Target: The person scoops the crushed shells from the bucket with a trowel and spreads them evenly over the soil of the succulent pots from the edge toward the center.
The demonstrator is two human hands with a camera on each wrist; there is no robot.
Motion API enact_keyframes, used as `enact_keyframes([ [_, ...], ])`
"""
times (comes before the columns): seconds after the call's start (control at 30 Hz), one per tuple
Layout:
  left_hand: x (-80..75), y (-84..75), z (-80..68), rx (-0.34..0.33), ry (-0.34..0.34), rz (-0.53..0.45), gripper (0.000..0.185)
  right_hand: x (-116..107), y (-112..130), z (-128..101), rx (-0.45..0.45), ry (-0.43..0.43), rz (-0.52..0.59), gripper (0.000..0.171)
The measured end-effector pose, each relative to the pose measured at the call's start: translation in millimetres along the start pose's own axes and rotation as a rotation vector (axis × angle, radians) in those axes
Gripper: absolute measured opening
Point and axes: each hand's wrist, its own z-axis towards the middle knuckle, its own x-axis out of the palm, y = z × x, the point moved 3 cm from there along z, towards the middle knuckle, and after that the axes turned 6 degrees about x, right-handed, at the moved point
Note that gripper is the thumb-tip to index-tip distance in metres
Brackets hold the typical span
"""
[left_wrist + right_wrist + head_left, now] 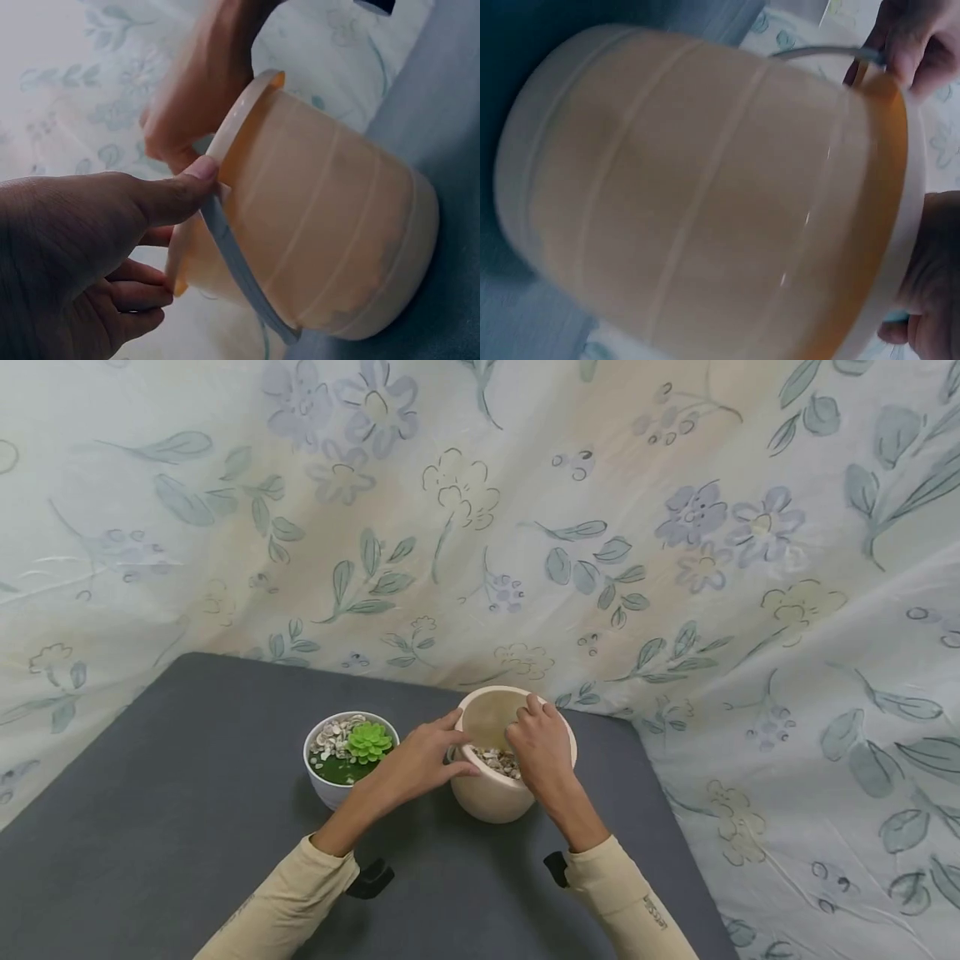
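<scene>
Head view: cream bucket (491, 797) standing tilted toward the camera on the dark grey table (187, 827), close to the table's far edge and just right of a white bowl (324, 781). Bowl filled with green moss, a small green succulent (369, 741) and pale pebbles (333, 737). More pebbles (498, 762) lying in the bucket's bottom. Left hand (416, 764) at the bucket's left rim, thumb on the side toward the camera and fingers stretched toward the mouth. Right hand (542, 745) reaching down inside the bucket from its right side, fingertips curled among the stones; whether any stone is pinched cannot be told. Flowered sheet (675, 543) hanging behind the bucket and falling past the table on the right. Left wrist view: bucket (330, 240) seen on its side, ribbed wall outward, grey table (450, 112) to its right. Left hand (75, 255) clamped on the rim, thumb pressing outside beside the grey handle (240, 277), fingers curled under and within. Right hand (202, 90) beyond the rim, entering the mouth. Right wrist view: blurred bucket wall (705, 195) filling the frame, left-hand fingers (915, 45) nipping the rim and handle at the upper right, right hand (934, 277) at the rim, lower right.
</scene>
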Motion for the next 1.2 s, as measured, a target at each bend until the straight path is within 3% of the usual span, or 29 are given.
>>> enact_keyframes([
  [0.2,8.9,-6.4,3.1,0.022,0.006,-0.025,0.051,3.6,-2.7,2.8,0.139,0.164,-0.006,0.02],
  [0.33,11.6,-8.4,3.8,0.043,0.003,-0.036,0.05,13.2,-16.7,0.7,0.264,0.237,0.062,0.03],
  [0.47,6.9,-5.2,2.7,0.032,-0.012,-0.019,0.048,20.7,-27.6,-0.1,0.356,0.302,0.142,0.04],
  [0.63,-1.5,-1.0,2.5,0.002,-0.016,-0.002,0.047,26.4,-24.4,2.7,0.457,0.381,0.252,0.036],
  [0.9,-1.8,0.2,0.1,0.021,-0.015,0.007,0.047,23.7,-3.7,9.5,0.524,0.337,0.36,0.032],
  [1.03,-1.4,0.1,0.2,0.014,-0.01,-0.003,0.05,23.5,-5.1,6.5,0.608,0.289,0.442,0.04],
  [1.2,1.4,-0.3,0.8,-0.005,-0.007,-0.002,0.05,20.6,-11.9,-3.6,0.629,0.227,0.555,0.051],
])
